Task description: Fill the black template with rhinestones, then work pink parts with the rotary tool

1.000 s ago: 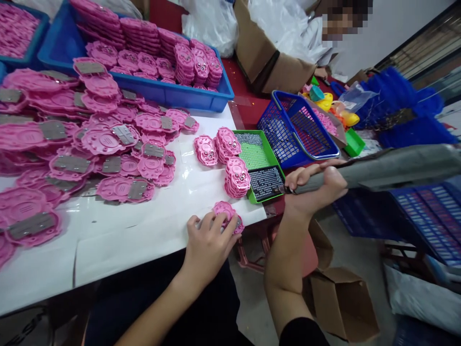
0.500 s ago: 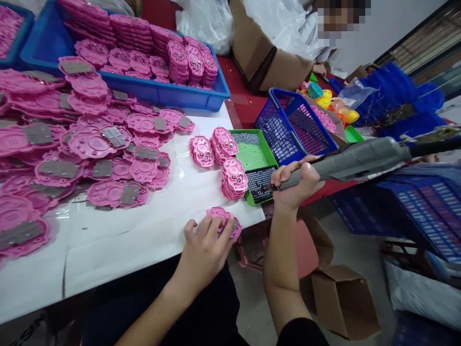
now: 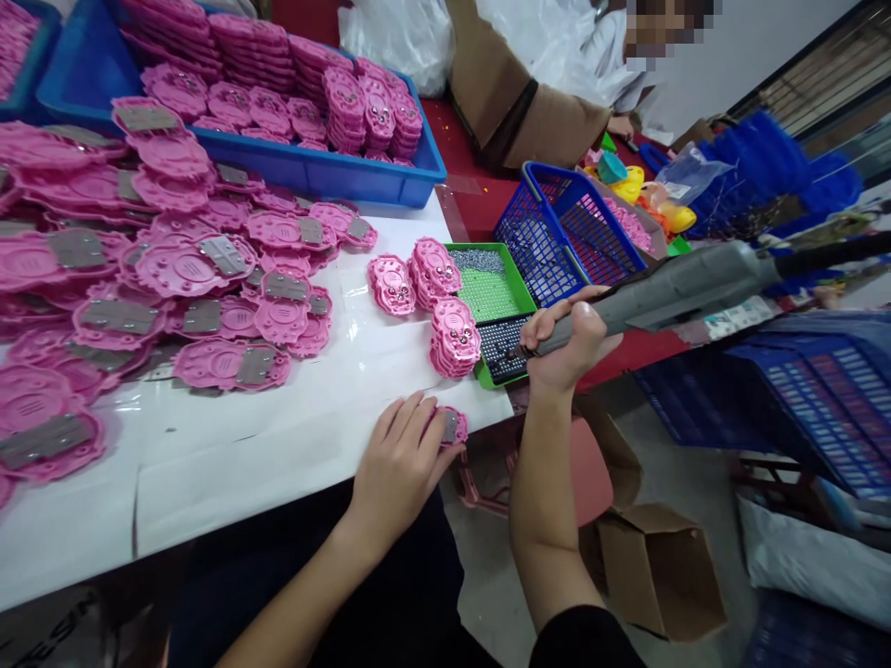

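Observation:
My left hand [image 3: 404,455] lies flat over a pink plastic part [image 3: 452,425] with a grey metal plate, pressing it on the white table near the front right corner. My right hand [image 3: 567,339] grips a grey electric screwdriver [image 3: 668,292] whose tip points into the black screw tray [image 3: 502,346] inside a green tray [image 3: 487,295]. Small stacks of pink parts [image 3: 454,336] with metal screws stand just left of the green tray.
A large heap of pink parts [image 3: 174,269] with metal plates covers the left of the table. Behind it is a blue bin [image 3: 334,181] of stacked parts. A blue wire basket [image 3: 563,237] stands right of the green tray. Another person sits beyond. Cardboard boxes [image 3: 661,575] lie on the floor.
My left hand has slid forward over the pink part, covering most of it. My right hand has brought the screwdriver left, its tip now over the black screw tray.

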Demonstrator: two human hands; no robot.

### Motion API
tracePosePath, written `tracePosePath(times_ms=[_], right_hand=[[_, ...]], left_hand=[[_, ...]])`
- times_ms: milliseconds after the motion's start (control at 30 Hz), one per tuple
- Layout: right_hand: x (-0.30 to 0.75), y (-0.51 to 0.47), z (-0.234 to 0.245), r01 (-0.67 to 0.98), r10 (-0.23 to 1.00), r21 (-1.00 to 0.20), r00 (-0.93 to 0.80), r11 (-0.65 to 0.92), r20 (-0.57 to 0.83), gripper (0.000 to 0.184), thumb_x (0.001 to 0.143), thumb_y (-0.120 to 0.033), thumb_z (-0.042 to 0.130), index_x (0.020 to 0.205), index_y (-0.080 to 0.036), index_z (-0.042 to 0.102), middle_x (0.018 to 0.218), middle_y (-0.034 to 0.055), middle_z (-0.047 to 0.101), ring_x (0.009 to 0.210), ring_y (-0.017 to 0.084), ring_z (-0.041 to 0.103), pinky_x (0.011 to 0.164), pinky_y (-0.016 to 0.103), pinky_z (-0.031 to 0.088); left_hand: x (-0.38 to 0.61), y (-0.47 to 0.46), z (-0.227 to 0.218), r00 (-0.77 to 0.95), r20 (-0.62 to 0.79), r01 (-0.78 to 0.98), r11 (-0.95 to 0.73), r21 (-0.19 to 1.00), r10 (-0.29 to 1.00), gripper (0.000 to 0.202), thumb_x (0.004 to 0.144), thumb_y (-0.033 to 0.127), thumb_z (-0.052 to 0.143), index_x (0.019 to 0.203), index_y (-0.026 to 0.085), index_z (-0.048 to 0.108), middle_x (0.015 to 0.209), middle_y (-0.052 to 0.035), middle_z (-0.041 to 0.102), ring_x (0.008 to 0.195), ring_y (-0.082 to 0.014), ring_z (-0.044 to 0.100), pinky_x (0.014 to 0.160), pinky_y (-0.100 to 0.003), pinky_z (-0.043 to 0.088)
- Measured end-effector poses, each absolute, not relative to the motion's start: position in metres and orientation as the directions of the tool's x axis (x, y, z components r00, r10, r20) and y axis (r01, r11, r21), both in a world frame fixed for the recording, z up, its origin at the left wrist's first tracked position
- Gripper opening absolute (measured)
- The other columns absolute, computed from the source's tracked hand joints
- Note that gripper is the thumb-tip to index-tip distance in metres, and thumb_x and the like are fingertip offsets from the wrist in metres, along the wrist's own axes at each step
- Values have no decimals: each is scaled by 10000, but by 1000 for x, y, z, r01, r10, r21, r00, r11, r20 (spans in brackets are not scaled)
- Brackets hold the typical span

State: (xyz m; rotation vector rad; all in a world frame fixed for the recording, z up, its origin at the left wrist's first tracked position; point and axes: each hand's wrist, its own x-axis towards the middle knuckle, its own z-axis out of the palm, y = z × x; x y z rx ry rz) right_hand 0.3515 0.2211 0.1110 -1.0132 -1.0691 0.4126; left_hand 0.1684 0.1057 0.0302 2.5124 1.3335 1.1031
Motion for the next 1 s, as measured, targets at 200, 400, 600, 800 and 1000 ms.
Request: tracePosePath(times_ms=[200, 400, 600, 800, 1000], right_hand=[[337, 183, 137, 142, 682, -813, 475, 564, 556, 148, 839, -427, 509, 885, -287, 516, 449, -109, 332, 291, 115, 298, 323, 264, 276], [301, 137, 131, -43, 822, -848, 276, 528, 498, 105, 826, -371, 571, 898, -301, 542, 449, -98, 451, 294, 127, 348, 324, 277, 345], [292, 139, 109, -194, 890, -879, 241, 434, 386, 84, 840, -316, 556, 915, -291, 528, 459, -112, 475, 310, 118, 355, 346, 248, 360], [298, 140, 109, -228, 877, -853, 229, 469, 422, 101, 841, -287, 544, 937, -267, 572, 481, -96, 489, 332, 109, 350, 350, 239, 351], [298, 140, 107, -208, 871, -851, 226, 481, 437, 119, 840, -288, 555, 953, -266, 584, 485, -97, 485, 335, 108, 359, 347, 238, 351]], left_hand=[[171, 106, 25, 275, 590, 663, -595, 455, 759, 391, 951, 356, 667, 1225, 80, 629, 1185, -170, 737, 1155, -311, 688, 1045, -474, 535], [171, 106, 23, 254, 585, 634, -589, 501, 770, 386, 950, 391, 657, 1175, 77, 652, 1181, -182, 742, 1154, -319, 698, 1026, -477, 569], [171, 105, 21, 253, 605, 618, -607, 499, 755, 278, 956, 343, 660, 1089, 100, 674, 1195, -185, 742, 1165, -320, 700, 1042, -489, 571], [172, 105, 22, 243, 623, 620, -613, 489, 743, 272, 954, 347, 662, 1062, 99, 682, 1173, -186, 747, 1138, -326, 711, 1017, -494, 587], [172, 106, 23, 242, 636, 625, -619, 475, 733, 299, 934, 342, 688, 1049, 66, 686, 1155, -203, 748, 1118, -344, 718, 994, -500, 601]])
